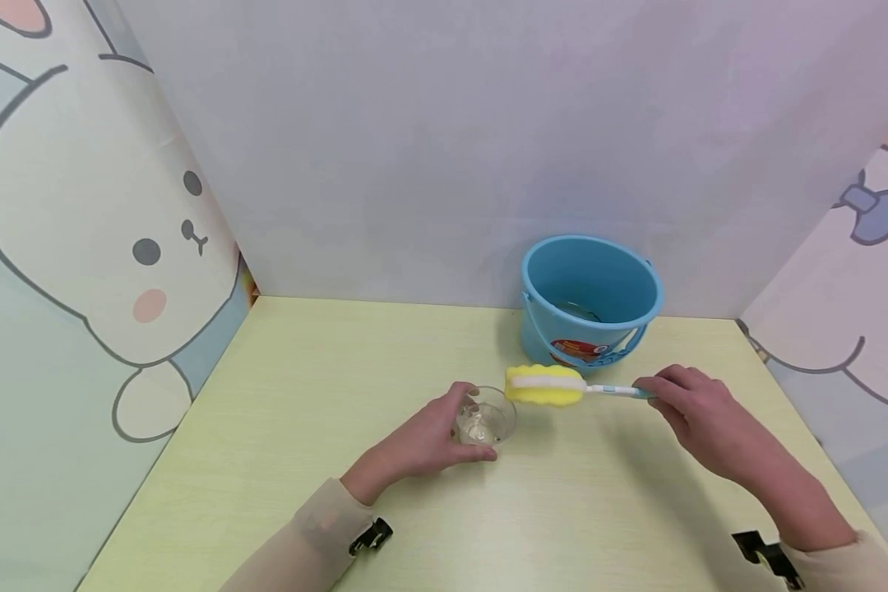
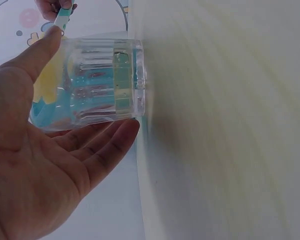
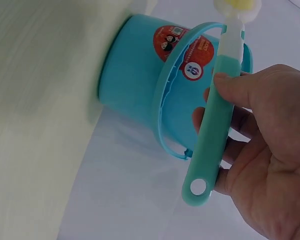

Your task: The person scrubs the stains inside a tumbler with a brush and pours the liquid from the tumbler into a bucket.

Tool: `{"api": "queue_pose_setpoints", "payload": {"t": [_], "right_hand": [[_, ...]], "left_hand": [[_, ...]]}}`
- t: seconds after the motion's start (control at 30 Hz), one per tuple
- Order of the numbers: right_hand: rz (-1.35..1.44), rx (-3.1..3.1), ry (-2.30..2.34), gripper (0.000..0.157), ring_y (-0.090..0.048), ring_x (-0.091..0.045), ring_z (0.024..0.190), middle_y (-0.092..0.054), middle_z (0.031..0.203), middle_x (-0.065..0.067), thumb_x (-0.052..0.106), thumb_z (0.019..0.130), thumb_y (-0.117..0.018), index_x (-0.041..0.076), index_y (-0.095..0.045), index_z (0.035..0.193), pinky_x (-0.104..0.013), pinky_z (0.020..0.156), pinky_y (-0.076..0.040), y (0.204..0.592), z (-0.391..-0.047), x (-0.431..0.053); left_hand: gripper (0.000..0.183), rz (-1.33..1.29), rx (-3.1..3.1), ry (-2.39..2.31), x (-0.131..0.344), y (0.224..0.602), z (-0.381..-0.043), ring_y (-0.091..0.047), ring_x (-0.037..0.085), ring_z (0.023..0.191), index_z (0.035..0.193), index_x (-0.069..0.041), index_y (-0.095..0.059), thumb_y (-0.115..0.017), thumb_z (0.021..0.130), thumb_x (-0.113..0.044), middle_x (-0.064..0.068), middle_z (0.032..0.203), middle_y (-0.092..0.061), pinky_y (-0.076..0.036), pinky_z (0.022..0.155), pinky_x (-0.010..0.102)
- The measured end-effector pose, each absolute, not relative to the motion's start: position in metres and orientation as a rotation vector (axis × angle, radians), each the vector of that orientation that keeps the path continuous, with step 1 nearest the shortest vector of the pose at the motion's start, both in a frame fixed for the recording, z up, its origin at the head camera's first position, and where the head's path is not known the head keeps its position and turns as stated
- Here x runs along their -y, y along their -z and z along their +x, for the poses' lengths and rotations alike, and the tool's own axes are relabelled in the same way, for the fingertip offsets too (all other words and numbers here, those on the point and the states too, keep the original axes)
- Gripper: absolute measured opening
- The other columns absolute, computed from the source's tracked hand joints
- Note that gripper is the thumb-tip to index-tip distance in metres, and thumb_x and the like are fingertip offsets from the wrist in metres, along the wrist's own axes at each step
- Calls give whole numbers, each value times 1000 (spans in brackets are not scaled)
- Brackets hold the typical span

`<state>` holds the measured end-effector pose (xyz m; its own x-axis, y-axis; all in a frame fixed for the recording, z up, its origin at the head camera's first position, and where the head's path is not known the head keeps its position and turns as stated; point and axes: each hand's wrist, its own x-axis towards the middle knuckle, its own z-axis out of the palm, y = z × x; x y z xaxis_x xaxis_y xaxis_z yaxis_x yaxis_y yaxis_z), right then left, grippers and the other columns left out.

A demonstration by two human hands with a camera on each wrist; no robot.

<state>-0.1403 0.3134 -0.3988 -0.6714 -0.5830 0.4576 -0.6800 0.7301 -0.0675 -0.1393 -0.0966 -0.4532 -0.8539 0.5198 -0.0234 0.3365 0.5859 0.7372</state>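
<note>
A clear ribbed glass (image 1: 486, 419) stands upright on the table, some liquid low inside it. My left hand (image 1: 432, 432) holds it from the left, with the thumb on the near side and the fingers around the far side. In the left wrist view the glass (image 2: 97, 82) shows between thumb and fingers. My right hand (image 1: 699, 415) grips the turquoise handle (image 3: 215, 120) of a bottle brush with a yellow and white sponge head (image 1: 546, 385). The brush lies level above the table, its sponge tip close to the right rim of the glass.
A blue bucket (image 1: 536, 333) with a red label stands at the back right, some water visible inside. Its handle (image 3: 162, 107) hangs down in front. The pale wooden table (image 1: 326, 370) meets a white back wall, with cartoon-printed panels on both sides.
</note>
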Motion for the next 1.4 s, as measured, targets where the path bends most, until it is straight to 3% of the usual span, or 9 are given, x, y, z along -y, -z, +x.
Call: {"api": "queue_pose_setpoints", "payload": {"t": [0.1,0.13,0.37,1.07,1.4], "right_hand": [[965,2543,-333,54,-55,-14,81,-66,100,-1,-7,68,-96,12,-75,114,-33,63,-50,401,-140,-313],[963,2547,-340,57,-55,-13,80,-66,99,-1,-9,65,-96,11,-75,114,-31,63,-52,401,-140,-313],[931,2599,-388,53,-53,-11,79,-65,99,2,-10,70,-94,11,-74,114,-26,62,-54,409,-140,-314],[833,2867,-469,37,-56,-11,82,-63,98,5,-6,85,-85,10,-73,116,-33,70,-59,438,-147,-316],[907,2834,-490,34,-54,-8,80,-59,93,9,-8,86,-82,11,-72,112,-31,69,-56,454,-147,-315]], "left_hand": [[96,709,-2577,-1129,96,454,-139,-62,16,105,156,-13,-37,-86,86,-56,6,140,-60,-54,90,34],[96,710,-2577,-1128,96,454,-139,-62,16,104,156,-13,-37,-86,86,-56,6,140,-60,-54,90,33],[95,713,-2590,-1115,96,452,-139,-62,17,106,156,-12,-36,-86,86,-55,7,139,-61,-53,91,34],[97,698,-2602,-1105,96,452,-139,-61,17,107,156,-14,-36,-85,85,-59,7,137,-61,-53,93,37],[96,695,-2602,-1097,97,451,-138,-61,17,107,156,-15,-36,-84,86,-60,6,138,-60,-52,94,37]]}}
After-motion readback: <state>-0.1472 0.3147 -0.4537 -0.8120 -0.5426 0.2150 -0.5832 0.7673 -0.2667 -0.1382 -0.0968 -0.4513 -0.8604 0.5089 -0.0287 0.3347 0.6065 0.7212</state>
